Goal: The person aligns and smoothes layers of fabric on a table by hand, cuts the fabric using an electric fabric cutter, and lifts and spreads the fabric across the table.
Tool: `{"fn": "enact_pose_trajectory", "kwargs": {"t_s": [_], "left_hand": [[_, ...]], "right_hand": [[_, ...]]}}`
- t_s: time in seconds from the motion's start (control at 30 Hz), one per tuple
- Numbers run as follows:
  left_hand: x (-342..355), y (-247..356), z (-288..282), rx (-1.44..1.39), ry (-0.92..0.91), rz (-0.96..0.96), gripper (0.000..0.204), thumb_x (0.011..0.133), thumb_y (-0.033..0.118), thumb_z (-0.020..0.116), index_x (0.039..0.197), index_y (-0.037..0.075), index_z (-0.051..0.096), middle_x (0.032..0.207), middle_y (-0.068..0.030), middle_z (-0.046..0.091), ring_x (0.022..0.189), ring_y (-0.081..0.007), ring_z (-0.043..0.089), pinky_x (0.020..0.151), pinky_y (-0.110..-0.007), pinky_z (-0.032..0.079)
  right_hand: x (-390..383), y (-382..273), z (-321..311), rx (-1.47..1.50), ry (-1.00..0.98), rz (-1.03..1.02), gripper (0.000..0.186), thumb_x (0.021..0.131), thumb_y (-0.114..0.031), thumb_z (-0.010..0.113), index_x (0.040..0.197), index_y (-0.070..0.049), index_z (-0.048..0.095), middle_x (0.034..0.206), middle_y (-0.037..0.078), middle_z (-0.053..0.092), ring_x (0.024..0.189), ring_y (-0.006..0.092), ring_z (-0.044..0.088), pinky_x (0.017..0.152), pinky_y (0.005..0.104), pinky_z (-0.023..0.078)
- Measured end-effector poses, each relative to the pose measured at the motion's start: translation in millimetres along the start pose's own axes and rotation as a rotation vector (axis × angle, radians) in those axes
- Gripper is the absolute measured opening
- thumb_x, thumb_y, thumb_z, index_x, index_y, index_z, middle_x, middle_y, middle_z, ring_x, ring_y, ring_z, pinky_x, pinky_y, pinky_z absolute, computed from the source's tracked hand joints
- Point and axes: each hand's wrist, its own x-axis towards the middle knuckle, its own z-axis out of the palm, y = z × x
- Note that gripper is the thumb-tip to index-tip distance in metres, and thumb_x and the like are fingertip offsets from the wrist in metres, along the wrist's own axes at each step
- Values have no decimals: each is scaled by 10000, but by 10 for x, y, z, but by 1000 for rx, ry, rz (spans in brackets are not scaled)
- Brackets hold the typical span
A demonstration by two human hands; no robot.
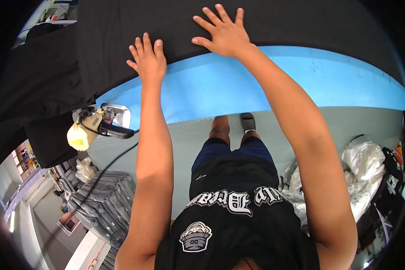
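Observation:
Black fabric (301, 22) lies spread along the table, whose light blue front edge band (310, 76) shows below it. My left hand (150, 60) rests palm down on the fabric near that edge, fingers stretched and slightly apart. Higher up and to the right, my right hand (225, 36) lies flat on the same fabric with its fingers spread wide. To the left of my left forearm, at the table edge, is a yellow electric cutting tool (84, 132) with a metal plate, a black handle and a trailing black cord.
Dark fabric hangs at the left (49, 139). Stacks of grey plastic-wrapped bundles (105, 198) stand at lower left beside the black cord. Crumpled clear plastic bags (362, 157) sit at lower right. My legs and a grey slide sandal (248, 121) show beneath the table edge.

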Motion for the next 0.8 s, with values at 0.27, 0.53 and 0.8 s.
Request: {"fn": "enact_pose_trajectory", "kwargs": {"t_s": [0.27, 0.53, 0.8], "left_hand": [[-2550, 615, -690, -517, -864, 232, 405, 866, 331, 605, 1149, 43, 573, 986, -232, 622, 899, -386, 619, 776, -437, 493], [-3674, -2151, -922, -715, -463, -668, 286, 919, 322, 580, 837, 52, 626, 742, -56, 646, 655, -144, 618, 605, -288, 490], [-2159, -3241, -1308, -1370, 269, -1007, 424, 938, 486, 504, 915, 69, 577, 806, -39, 611, 740, -171, 590, 681, -322, 471]], "right_hand": [[-1529, -74, -171, 556, 195, 43, 605, 891, -495, 526, 1355, -115, 449, 1456, 179, 338, 1372, 366, 256, 1054, 660, 138], [-2914, -671, -408, 938, -490, -155, 347, 884, -329, 602, 1000, -6, 656, 978, 203, 663, 916, 372, 634, 803, 427, 498], [-1670, -1863, -1175, 1309, 12, -114, 240, 943, -165, 528, 1113, -18, 610, 1034, 132, 650, 943, 232, 612, 842, 314, 464]]}}
